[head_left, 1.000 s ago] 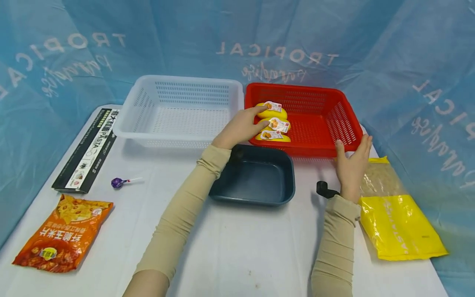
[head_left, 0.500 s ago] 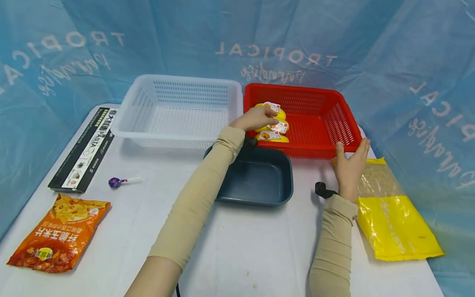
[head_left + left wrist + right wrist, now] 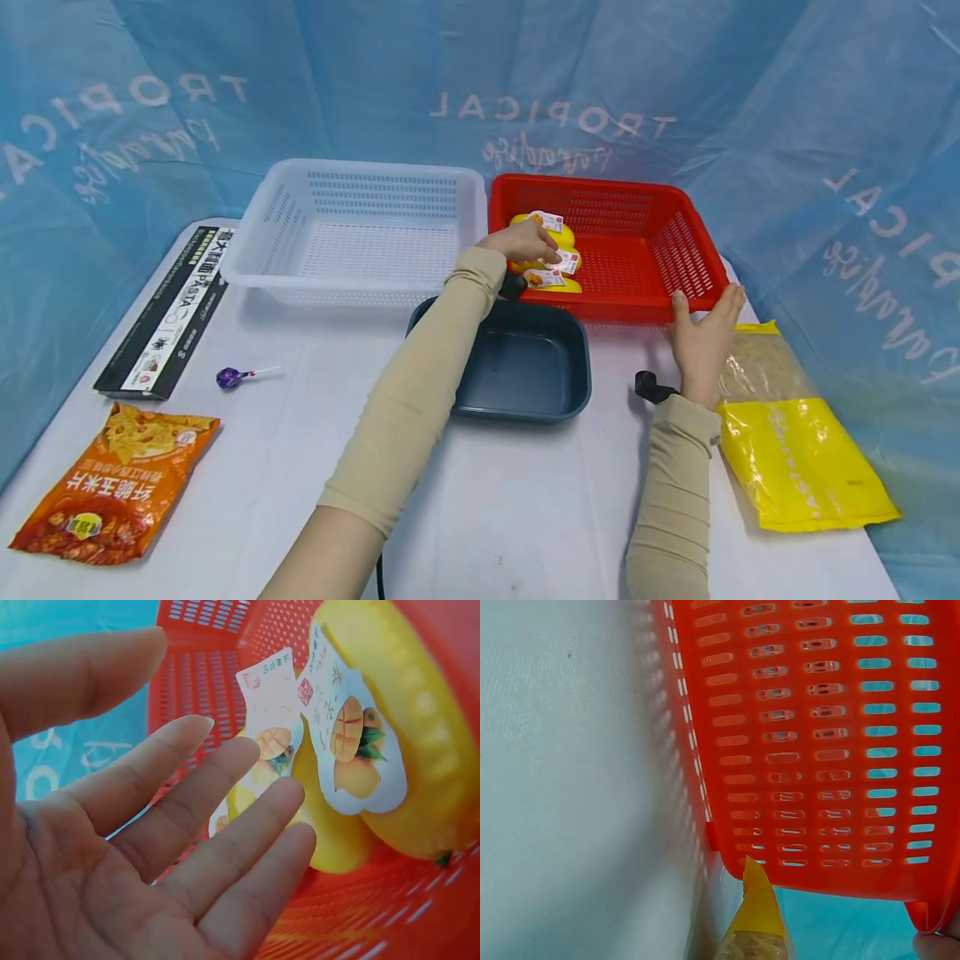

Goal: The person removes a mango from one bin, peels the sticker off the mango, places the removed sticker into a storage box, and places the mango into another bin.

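Note:
My left hand reaches over the left end of the red basket, just above several yellow mango-shaped packs with mango-printed labels. In the left wrist view, my left palm faces the camera with spread, slightly bent fingers; nothing lies in it. The nearest yellow pack stands beyond the fingertips, beside the basket wall. At the basket's near right corner, my right hand rests with thumb and straight fingers on either side. Only a fingertip of it shows in the right wrist view, at the rim.
A white basket stands left of the red one, a dark blue tray in front. Left lie a black pasta box, a purple lollipop and an orange chip bag. A yellow pasta bag lies right.
My left hand first moves right, off the packs' left side, then hovers over them with fingers lowered. The packs stay in place. My right hand stays at the basket corner.

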A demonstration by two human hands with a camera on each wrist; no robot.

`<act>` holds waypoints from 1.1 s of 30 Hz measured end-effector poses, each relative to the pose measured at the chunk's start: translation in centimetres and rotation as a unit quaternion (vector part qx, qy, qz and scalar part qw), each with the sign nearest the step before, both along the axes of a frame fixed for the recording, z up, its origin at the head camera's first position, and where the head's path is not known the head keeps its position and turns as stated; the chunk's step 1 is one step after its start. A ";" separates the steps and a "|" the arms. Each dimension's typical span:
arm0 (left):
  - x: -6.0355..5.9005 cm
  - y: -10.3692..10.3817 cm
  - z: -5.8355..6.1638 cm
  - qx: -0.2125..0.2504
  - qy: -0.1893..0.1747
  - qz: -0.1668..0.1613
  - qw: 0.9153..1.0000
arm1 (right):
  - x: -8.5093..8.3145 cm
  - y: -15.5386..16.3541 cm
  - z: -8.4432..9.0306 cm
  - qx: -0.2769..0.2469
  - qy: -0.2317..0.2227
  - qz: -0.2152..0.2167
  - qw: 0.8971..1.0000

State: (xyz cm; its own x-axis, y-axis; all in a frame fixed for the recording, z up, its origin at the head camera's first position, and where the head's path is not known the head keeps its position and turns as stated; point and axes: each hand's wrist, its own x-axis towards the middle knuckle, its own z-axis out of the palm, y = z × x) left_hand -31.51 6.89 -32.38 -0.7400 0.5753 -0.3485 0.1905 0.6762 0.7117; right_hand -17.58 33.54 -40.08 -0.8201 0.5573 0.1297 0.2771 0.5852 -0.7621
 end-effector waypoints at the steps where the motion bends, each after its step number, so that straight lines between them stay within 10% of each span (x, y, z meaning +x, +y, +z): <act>1: 0.0 0.1 0.0 -0.003 0.000 0.000 1.000 | 0.0 0.0 0.0 0.000 -0.003 -0.001 1.000; 24: -0.3 1.7 -0.8 0.012 -0.053 0.013 0.998 | 0.1 0.3 -0.3 -0.004 -0.040 -0.002 0.999; 33: -1.0 2.3 -0.7 -0.080 -0.030 -0.013 0.996 | -0.2 0.0 -0.1 -0.012 -0.028 -0.003 1.000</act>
State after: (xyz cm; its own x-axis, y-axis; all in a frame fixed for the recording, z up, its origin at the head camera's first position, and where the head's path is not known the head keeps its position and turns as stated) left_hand -32.50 9.15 -33.08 -0.7008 0.5277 -0.4801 0.1708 0.7775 0.6053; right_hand -17.79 33.52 -40.19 -0.8228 0.5638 0.0708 0.3221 0.5655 -0.7592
